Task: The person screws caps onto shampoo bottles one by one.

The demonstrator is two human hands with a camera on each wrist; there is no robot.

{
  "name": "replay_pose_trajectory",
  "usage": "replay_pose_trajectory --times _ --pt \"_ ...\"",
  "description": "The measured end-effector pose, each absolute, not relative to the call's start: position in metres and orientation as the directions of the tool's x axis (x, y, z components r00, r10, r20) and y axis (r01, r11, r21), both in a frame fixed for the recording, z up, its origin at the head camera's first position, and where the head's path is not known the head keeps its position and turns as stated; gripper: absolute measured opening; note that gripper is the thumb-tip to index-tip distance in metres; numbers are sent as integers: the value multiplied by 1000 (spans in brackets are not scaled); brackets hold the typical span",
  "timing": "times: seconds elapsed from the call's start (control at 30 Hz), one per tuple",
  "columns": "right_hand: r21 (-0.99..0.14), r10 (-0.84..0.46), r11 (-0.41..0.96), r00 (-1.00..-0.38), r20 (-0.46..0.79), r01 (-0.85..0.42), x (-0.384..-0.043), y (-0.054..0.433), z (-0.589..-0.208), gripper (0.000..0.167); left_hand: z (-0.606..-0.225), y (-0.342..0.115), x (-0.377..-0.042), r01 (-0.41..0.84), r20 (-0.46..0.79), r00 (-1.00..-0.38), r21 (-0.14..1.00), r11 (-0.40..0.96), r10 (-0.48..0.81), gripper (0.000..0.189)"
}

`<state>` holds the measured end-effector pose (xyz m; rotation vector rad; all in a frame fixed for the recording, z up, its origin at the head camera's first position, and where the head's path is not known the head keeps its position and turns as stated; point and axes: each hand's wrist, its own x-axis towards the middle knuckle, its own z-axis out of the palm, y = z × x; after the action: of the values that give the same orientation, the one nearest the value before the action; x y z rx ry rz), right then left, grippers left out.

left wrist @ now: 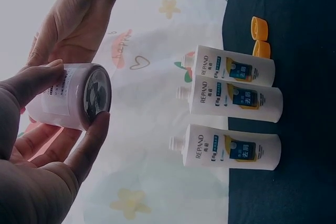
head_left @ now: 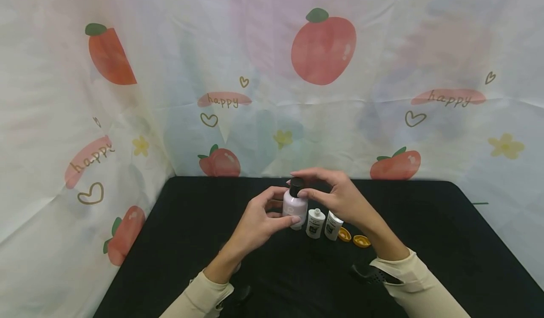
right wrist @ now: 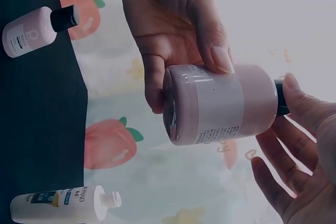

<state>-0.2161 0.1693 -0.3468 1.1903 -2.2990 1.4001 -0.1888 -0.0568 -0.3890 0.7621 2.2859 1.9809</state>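
A pale pink bottle (head_left: 294, 208) with a black cap (head_left: 296, 186) is held up over the black table. My left hand (head_left: 262, 218) grips its body from the left, thumb in front and fingers around the far side. The right hand (head_left: 335, 196) pinches the cap between thumb and fingers. In the right wrist view the bottle (right wrist: 223, 106) shows a pale label and a shiny base, with the cap (right wrist: 282, 98) partly hidden by fingers. Beyond the left hand, three white bottles (left wrist: 236, 148) with bare nozzles stand in a row in the left wrist view.
Two yellow caps (head_left: 361, 241) lie on the black table (head_left: 425, 223) right of the white bottles. Another pink bottle with a black cap (right wrist: 30, 32) stands on the table in the right wrist view. A printed fruit-pattern cloth (head_left: 263, 49) hangs behind the table.
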Motion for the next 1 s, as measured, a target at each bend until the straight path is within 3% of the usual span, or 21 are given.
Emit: replay_pose_trajectory --times 0.57,1.0 --pt "-674 -532 265 -688 494 -689 -214 167 -344 44 -389 -54 -187 345 293 -876 936 74 384 54" --pt "-656 -539 263 -671 509 -708 -215 164 -346 44 -390 -53 -186 358 307 -874 931 70 376 53"
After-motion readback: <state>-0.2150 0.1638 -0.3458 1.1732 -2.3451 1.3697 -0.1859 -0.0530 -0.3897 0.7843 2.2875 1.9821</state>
